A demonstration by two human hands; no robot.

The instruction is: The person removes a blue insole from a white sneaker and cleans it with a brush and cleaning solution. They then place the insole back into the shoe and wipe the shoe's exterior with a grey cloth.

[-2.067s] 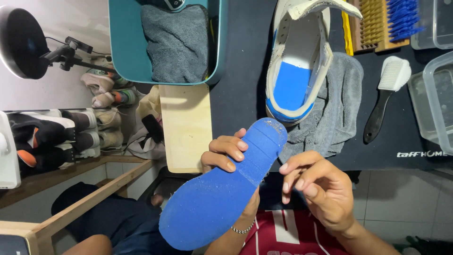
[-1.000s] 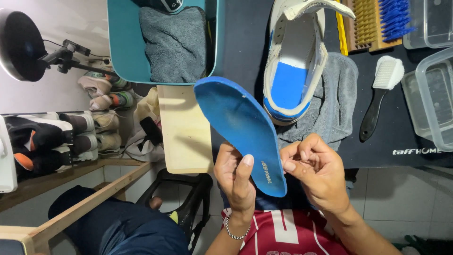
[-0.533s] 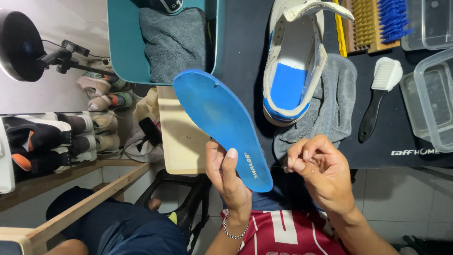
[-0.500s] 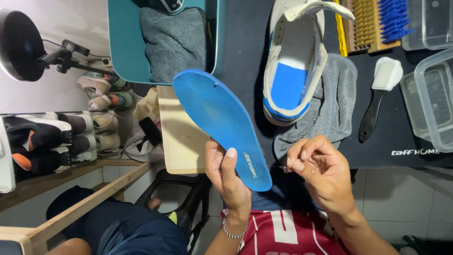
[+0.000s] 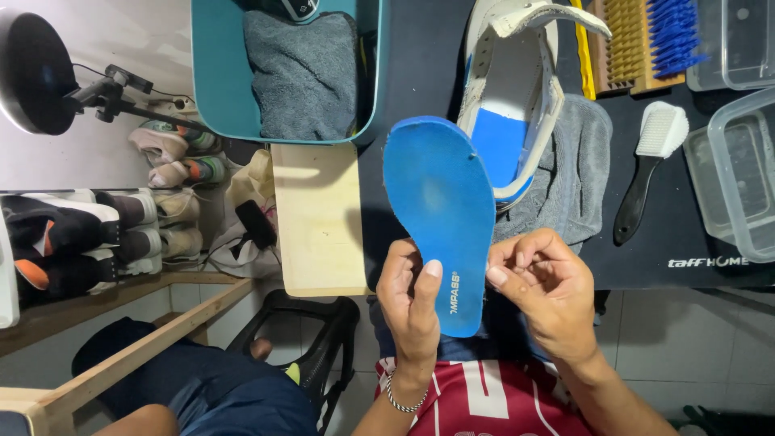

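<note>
We hold one blue insole [image 5: 440, 210] upright in front of us, its heel end low over our lap and its toe end reaching up over the dark mat [image 5: 420, 73]. Our left hand [image 5: 410, 303] grips the heel end, the thumb pressed flat across its face and the fingers curled behind. Our right hand [image 5: 547, 291] sits just beside the insole's right edge, its fingers bent inward and the thumb tip touching that edge; we cannot tell whether it truly pinches it.

Behind the insole, one white shoe [image 5: 517, 89] lies on a grey cloth [image 5: 577, 173], and inside the shoe we see a second blue insole [image 5: 496, 145]. Left of it stands one teal tub [image 5: 214, 81] that holds a folded grey towel [image 5: 305, 73] and a small dark thing at its top edge, too cut off to name. A bare wooden board [image 5: 319, 218] lies just below the tub.

To the right we count three brushes: one wooden with tan bristles [image 5: 626, 40], one with blue bristles [image 5: 674, 36], and one white with a black handle [image 5: 650, 165]. Two clear plastic boxes [image 5: 739, 173] sit at the far right edge, showing nothing inside. At far left, several pairs of shoes [image 5: 153, 173] are lined up on shelving, their count unclear.
</note>
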